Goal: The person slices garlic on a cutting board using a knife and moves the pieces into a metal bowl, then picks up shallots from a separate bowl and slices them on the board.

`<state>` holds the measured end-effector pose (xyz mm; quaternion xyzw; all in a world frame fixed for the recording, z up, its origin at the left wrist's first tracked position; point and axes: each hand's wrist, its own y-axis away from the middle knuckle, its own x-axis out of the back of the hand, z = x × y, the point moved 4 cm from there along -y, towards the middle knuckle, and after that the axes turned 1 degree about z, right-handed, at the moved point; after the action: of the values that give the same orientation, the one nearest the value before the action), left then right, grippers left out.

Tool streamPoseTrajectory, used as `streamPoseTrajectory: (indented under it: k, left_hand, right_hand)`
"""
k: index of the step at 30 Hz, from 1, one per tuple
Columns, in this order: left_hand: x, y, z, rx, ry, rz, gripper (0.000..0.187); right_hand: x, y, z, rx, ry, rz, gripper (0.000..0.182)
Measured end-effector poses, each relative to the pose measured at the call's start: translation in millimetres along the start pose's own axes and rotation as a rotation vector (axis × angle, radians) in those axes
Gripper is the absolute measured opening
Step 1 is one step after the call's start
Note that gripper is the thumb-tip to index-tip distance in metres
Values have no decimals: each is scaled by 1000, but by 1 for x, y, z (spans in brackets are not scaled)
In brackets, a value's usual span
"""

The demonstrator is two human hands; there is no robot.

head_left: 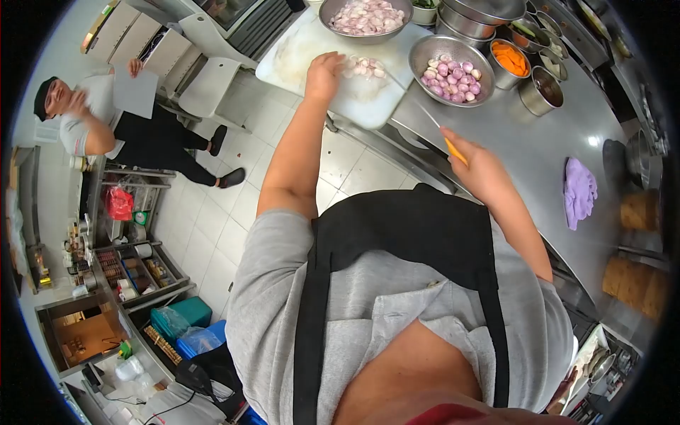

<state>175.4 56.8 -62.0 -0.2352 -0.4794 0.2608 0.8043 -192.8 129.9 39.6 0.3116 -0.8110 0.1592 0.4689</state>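
Observation:
My right hand [478, 168] is closed around the orange handle of a knife [455, 150], its thin blade pointing toward the cutting board. On the white cutting board [290, 62], my left hand [324, 75] lies with fingers stretched out beside a small pile of cut shallots [365, 68]. A metal bowl of peeled whole shallots [453, 79] stands just right of the board. Beyond the pile, a second metal bowl [341, 28] holds many cut shallots.
Metal containers stand to the right, one with cut orange vegetable [510, 59], one with dark contents [541, 92]. A purple glove [579, 193] lies on the steel table [496, 124]. Another person [92, 117] holding a white sheet is at the left, near a white chair [211, 83].

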Motion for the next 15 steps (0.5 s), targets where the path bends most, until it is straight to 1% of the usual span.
streamPoseTrajectory:
  k: [1, 3, 4, 5, 6, 8, 9, 10, 11, 12, 13, 15]
  left_hand:
    - [-7, 0, -3, -3, 6, 0, 21]
    - [-17, 1, -6, 398, 132, 5, 28]
    - [-20, -1, -1, 397, 135, 7, 28]
    - [-26, -2, 0, 393, 100, 1, 33]
    - [-30, -2, 3, 389, 64, -6, 39]
    - [-32, -2, 8, 412, 57, 0, 42]
    - [-33, -2, 10, 436, 51, 6, 44]
    - [-34, -3, 13, 437, 48, 8, 44]
    - [-36, -4, 16, 459, 78, -28, 49]
    - [-38, -5, 19, 482, 109, -64, 55]
    - [-39, -5, 23, 485, 104, -61, 55]
    - [-35, -5, 44, 361, -13, -25, 66]
  right_hand:
    - [-5, -1, 4, -34, -41, 25, 51]
    - [-16, -6, 10, -70, -78, 49, 51]
    - [-25, -15, 14, -136, -145, -6, 52]
    - [-33, -23, 16, -202, -213, -62, 53]
    - [-36, -32, 14, -202, -214, -62, 53]
    - [-47, -46, 15, -377, -828, -110, 55]
    - [-49, -48, 16, -375, -829, -110, 55]
    - [-52, -50, 16, -363, -938, -140, 55]
    - [-56, -53, 15, -347, -1046, -173, 56]
    - [-60, -54, 14, -341, -1046, -178, 56]
    - [-66, -54, 14, -342, -1077, -197, 56]
    - [-79, -56, 14, -347, -1109, -225, 56]
